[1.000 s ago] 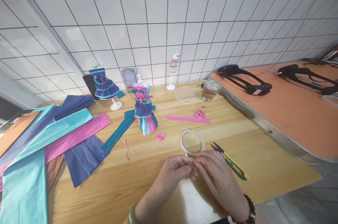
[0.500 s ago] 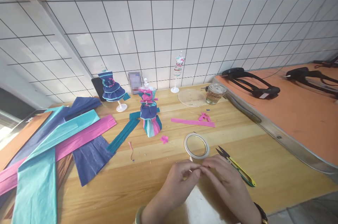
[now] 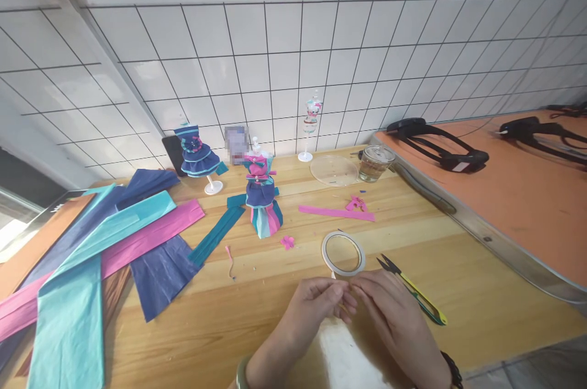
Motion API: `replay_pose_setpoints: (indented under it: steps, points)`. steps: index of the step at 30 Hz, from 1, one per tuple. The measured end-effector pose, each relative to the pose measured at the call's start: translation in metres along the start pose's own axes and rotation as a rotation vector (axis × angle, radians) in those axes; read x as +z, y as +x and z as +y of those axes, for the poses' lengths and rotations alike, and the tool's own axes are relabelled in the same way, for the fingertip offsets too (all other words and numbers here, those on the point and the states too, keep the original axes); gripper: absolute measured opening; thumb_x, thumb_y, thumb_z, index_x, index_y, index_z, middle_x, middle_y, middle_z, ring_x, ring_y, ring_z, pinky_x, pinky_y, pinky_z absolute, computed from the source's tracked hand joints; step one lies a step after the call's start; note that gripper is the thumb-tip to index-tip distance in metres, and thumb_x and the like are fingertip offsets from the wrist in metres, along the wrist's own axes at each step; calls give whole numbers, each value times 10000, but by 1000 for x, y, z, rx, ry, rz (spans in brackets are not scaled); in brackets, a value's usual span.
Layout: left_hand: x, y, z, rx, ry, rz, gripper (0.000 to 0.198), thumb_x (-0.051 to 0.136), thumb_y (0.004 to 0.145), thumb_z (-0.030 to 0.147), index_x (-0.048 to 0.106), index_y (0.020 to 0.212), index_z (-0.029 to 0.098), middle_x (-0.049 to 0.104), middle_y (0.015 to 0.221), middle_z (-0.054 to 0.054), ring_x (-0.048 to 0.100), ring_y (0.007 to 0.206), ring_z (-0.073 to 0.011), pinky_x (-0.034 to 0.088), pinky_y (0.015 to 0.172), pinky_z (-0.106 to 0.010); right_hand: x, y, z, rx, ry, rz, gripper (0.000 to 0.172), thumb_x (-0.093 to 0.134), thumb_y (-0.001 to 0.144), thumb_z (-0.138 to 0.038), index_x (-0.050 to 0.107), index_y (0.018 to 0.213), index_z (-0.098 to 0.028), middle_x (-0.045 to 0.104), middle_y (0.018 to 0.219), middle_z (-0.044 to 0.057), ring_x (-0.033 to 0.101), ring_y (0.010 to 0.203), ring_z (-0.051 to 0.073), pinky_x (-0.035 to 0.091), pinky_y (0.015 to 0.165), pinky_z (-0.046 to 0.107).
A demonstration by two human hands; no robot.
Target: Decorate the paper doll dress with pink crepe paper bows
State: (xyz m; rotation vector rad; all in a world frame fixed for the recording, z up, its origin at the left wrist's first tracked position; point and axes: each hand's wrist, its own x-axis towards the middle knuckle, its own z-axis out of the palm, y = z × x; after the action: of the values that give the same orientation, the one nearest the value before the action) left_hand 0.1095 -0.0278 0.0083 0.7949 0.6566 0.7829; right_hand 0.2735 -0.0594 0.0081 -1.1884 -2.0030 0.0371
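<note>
My left hand (image 3: 316,303) is near the front of the wooden table, its thumb and index finger pinched and the other fingers curled. Right beside it, my right hand (image 3: 389,306) has its fingertips pressed together, close to the left fingers. Whatever lies between the fingertips is too small or hidden to make out. Just beyond the hands lies a roll of tape (image 3: 326,259) with its loose end toward me. Thread snips (image 3: 419,293) with yellow and green handles lie right of my right hand. A small pink paper flower (image 3: 287,243) lies farther off to the left.
Crepe paper strips (image 3: 68,309) cover the left side. Small dress forms stand behind: one in blue (image 3: 200,159), one in pink and blue (image 3: 261,196), one whitish (image 3: 312,120). A pink strip (image 3: 330,213), clear disc (image 3: 334,170) and glass (image 3: 376,166) are at back; black headsets (image 3: 463,161) right.
My left fingers have parted slightly from the right hand's fingertips, and the lower left fingers now show. The whole view has shifted a little. Things on the table have stayed in place.
</note>
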Motion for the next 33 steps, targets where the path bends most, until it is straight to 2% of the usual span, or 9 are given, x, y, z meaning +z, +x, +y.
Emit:
replay_pose_setpoints:
  steps: [3,12,20,26,33]
  points:
    - [-1,0,-1,4,-1,-13,398,625,720,452,689,812,71,616,729,-110,556,666,-163,437,638,-304,0,-2,2,-60,-45,-2,229,414,898,-173,607,1019,-145,647,897,109,589,806,191,463,684,334]
    - [-1,0,-1,35,157,-104,442,547,760,499,691,771,81,604,694,-87,535,654,-155,434,662,-299,5,2,-5,-65,-4,-10,229,467,870,-137,613,1046,-123,632,902,123,583,813,191,483,694,338]
    - [-2,0,2,82,153,-38,424,544,768,482,680,778,81,598,720,-93,531,667,-156,432,656,-291,1,2,-3,-48,1,5,233,458,862,-87,614,1032,-122,624,901,124,578,807,188,485,683,334]
    - [2,-2,5,87,283,-73,441,522,760,521,638,676,104,569,640,-53,524,628,-148,430,640,-279,4,1,-4,-40,13,-27,222,483,856,-96,608,1036,-127,615,916,125,572,822,197,478,686,352]
    - [-1,-1,3,107,283,-62,445,496,786,506,644,693,96,583,661,-65,530,642,-150,427,644,-278,1,3,-4,12,13,14,180,477,858,-111,632,946,-138,628,851,102,585,785,185,487,681,337]
